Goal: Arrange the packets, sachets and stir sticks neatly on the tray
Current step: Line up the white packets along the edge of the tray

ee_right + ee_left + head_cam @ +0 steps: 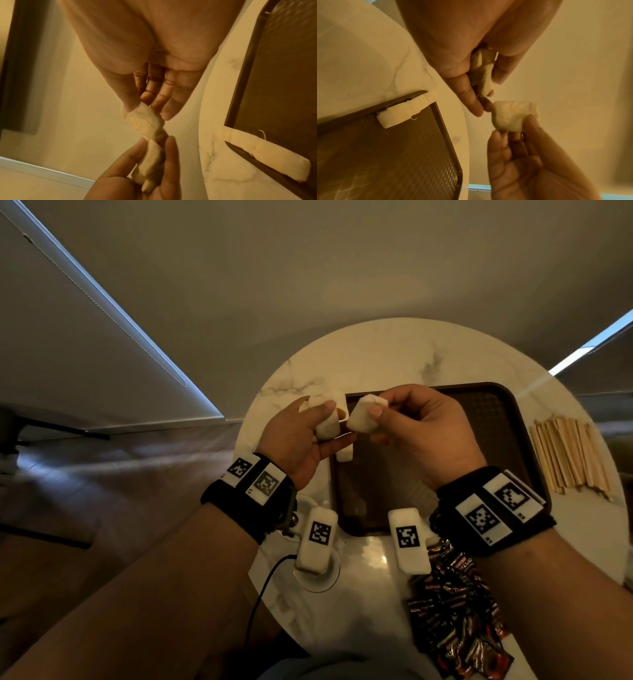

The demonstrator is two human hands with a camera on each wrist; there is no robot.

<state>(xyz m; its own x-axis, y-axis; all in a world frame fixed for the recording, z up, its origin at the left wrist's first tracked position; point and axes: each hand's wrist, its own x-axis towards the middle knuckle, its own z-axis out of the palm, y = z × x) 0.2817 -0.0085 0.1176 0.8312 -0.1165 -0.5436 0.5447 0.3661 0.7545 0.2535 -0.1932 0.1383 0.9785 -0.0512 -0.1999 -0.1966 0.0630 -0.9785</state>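
The left hand (pixel 301 436) covers most of the pale sachets (pixel 325 422) it grips, and the right hand (pixel 421 429) hides the lower half of its own white sachet (pixel 363 414). Both wrists block the brown tray (pixel 496 419) along its near edge (the floor under the hands is lost too). The dark packets (pixel 455 621) run under the right forearm, print too blurred to read.

One brown tray (pixel 513 419) lies on one round table (pixel 376 350). Three groups of white sachets show: one in each of the two hands and one on the tray rim (pixel 406 111). The sticks (pixel 570 453) and dark packets (pixel 455 614) form piles too dense to count.
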